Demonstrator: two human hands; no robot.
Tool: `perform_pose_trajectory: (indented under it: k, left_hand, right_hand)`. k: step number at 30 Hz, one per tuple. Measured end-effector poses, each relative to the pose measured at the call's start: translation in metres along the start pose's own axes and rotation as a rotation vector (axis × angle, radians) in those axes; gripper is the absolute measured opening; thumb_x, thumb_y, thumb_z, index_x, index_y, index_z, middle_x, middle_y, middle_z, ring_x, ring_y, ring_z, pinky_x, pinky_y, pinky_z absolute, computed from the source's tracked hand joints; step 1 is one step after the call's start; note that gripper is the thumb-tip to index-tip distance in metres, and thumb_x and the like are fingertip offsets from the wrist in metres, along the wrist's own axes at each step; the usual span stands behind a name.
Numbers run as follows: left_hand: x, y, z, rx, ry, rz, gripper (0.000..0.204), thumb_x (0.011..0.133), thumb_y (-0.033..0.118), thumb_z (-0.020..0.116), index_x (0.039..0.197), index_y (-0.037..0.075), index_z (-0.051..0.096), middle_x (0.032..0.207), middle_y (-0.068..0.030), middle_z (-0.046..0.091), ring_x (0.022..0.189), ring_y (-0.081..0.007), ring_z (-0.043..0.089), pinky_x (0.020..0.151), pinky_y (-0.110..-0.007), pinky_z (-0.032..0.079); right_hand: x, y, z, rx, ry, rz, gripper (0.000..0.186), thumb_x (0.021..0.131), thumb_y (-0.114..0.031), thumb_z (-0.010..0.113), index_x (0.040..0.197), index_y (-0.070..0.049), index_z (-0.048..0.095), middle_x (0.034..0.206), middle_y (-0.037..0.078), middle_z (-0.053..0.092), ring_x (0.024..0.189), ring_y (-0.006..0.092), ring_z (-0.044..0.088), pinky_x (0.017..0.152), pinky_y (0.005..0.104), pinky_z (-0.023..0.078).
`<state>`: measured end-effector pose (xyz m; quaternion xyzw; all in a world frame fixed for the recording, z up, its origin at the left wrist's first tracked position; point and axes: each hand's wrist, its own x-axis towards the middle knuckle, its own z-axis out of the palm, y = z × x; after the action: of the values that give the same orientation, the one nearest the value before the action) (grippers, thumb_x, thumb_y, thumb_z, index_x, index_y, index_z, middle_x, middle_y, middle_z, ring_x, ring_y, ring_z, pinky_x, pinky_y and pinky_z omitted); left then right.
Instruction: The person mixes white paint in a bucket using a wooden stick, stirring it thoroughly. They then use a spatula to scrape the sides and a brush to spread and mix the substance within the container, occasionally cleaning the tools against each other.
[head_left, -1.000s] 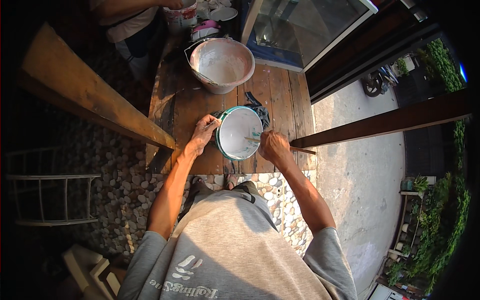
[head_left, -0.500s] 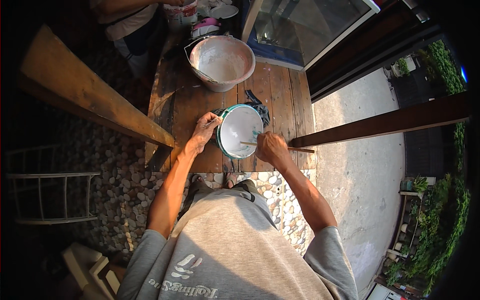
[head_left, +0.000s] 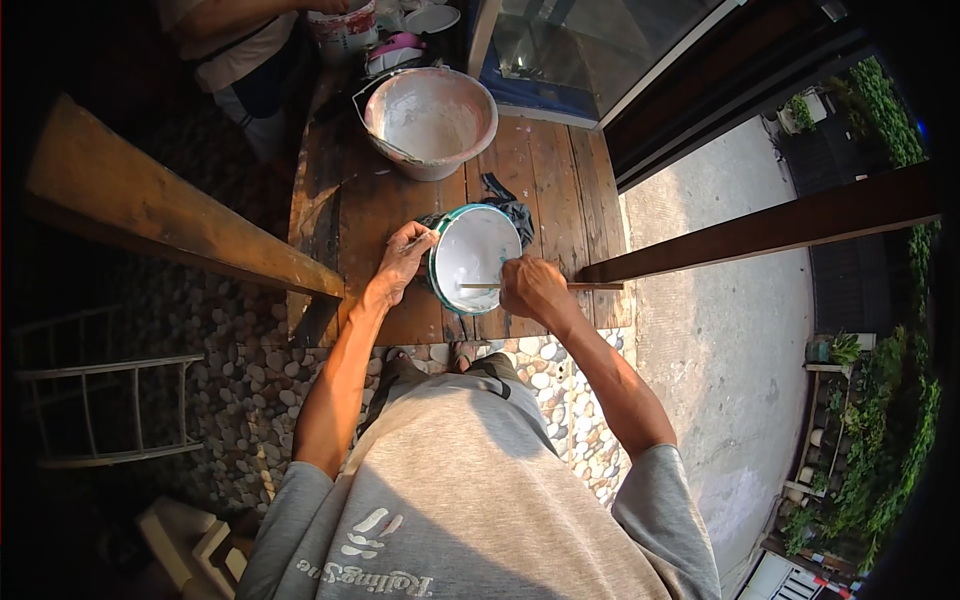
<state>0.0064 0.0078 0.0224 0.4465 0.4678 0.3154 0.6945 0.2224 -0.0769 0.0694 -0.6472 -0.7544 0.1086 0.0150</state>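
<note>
A paint bucket (head_left: pixel 472 240) with a teal rim, white inside, stands on the wooden table (head_left: pixel 370 200) in front of me. My left hand (head_left: pixel 400 262) grips its left rim. My right hand (head_left: pixel 533 290) is closed round a thin wooden stick (head_left: pixel 480 286) at the bucket's right edge; one end lies in the white contents and the other sticks out to the right. A crumpled black cloth or bag (head_left: pixel 514 212) is beside and partly behind the bucket. A larger pinkish basin (head_left: pixel 430 120) with a wire handle, white residue inside, sits farther back.
At top left a co-worker (head_left: pixel 235 70) has a hand at a red-smeared bucket (head_left: pixel 342 35). A glass-panelled case (head_left: pixel 550 60) is behind. Wooden beams (head_left: pixel 180 230) flank the table. A metal ladder-like frame (head_left: pixel 110 410) is lower left. Pebbled floor, pavement and plants (head_left: pixel 870 430) surround me.
My right hand has moved left with the stick, whose inner end now reaches farther across the bucket. My left hand still grips the rim. The whole view has shifted slightly.
</note>
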Motion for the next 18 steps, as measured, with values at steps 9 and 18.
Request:
perform_pose_trajectory:
  k: [9, 18]
  left_hand:
    - [0.0, 0.001, -0.005, -0.015, 0.006, -0.01, 0.018, 0.09, 0.029, 0.063, 0.087, 0.011, 0.059, 0.075, 0.0055, 0.055, 0.064, -0.0023, 0.05, 0.056, -0.021, 0.044]
    - [0.004, -0.004, -0.01, -0.021, 0.0, 0.005, 0.02, 0.09, 0.031, 0.063, 0.089, 0.011, 0.059, 0.077, 0.0054, 0.057, 0.065, -0.0028, 0.051, 0.058, -0.021, 0.046]
  right_hand:
    - [0.0, 0.014, -0.003, -0.101, 0.099, 0.048, 0.02, 0.077, -0.015, 0.056, 0.079, 0.002, 0.065, 0.077, 0.025, 0.064, 0.07, 0.0357, 0.066, 0.066, 0.0445, 0.053]
    - [0.012, 0.002, -0.003, -0.028, 0.195, -0.05, 0.018, 0.075, -0.014, 0.055, 0.074, 0.003, 0.062, 0.074, 0.023, 0.064, 0.067, 0.0344, 0.066, 0.061, 0.0421, 0.054]
